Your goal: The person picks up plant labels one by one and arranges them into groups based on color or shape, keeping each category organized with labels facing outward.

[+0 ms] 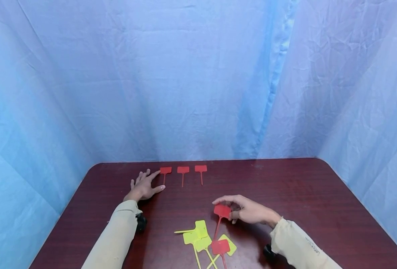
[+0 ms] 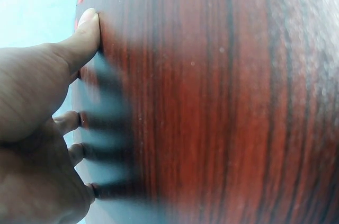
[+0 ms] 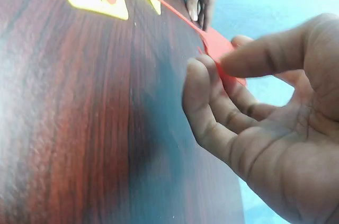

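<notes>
My left hand (image 1: 144, 186) lies flat on the dark red table (image 1: 285, 186) with fingers spread, its forefinger tip next to the leftmost of three red flag tags (image 1: 183, 170) lined up at the back. In the left wrist view the spread fingers (image 2: 79, 38) press on the wood. My right hand (image 1: 243, 210) pinches a red flag tag (image 1: 222, 211) by its flat head, the thin tail pointing down toward a pile. In the right wrist view thumb and fingers (image 3: 212, 83) clamp that red tag (image 3: 214, 44).
A pile of several yellow flag tags (image 1: 199, 235) with one more red tag (image 1: 220, 247) on top lies near the front edge, between my forearms. Blue cloth (image 1: 198, 74) hangs behind and on both sides of the table.
</notes>
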A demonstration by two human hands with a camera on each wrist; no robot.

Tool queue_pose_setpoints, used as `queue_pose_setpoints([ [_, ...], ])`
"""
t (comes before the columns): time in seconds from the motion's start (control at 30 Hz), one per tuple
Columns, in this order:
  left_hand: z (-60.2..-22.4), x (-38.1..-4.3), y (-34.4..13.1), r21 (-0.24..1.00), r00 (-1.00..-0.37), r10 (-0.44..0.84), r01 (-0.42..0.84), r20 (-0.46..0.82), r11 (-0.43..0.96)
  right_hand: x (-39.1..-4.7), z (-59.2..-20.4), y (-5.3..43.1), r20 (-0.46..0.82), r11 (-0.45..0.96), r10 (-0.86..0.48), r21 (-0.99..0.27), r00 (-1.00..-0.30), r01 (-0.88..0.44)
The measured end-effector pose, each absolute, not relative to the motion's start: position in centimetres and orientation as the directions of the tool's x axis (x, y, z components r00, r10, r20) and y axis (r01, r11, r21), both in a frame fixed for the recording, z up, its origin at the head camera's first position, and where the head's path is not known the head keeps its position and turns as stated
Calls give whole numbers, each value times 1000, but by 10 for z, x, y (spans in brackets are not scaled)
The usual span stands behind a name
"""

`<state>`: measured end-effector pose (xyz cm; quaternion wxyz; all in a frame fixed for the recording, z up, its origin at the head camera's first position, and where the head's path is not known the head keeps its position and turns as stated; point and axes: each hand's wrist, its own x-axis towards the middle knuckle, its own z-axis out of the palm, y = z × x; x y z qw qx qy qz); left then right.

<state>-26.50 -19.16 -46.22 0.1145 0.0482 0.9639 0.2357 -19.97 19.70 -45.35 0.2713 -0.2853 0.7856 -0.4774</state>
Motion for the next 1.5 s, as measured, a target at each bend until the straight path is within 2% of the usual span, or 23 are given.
queue_pose_setpoints([
  [0.13, -462, -266, -192, 460, -970, 149, 44, -194, 887, -209, -456, 198, -135, 384, -648, -908, -750, -168],
  [0.43, -465, -268, -192, 462, -969, 145, 38, -199, 886, -244, -464, 204, -11, 431, -488, -872, -873, -230],
  [0.67, -467, -267, -192, 462, -970, 145, 39, -196, 886, -273, -467, 202, -21, 485, -269, -867, -963, -117],
  [0.87, -468, -268, -192, 459, -970, 146, 42, -194, 887, -291, -470, 195, 2, 545, -193, -831, -981, -108],
  [1.23, -466, -268, -192, 450, -971, 138, 38, -193, 892, -308, -474, 186, -1, 615, -152, -783, -988, -94],
  [1.5, -467, -268, -193, 477, -972, 146, 41, -186, 878, -316, -474, 180, 44, 653, -120, -749, -992, -112],
])
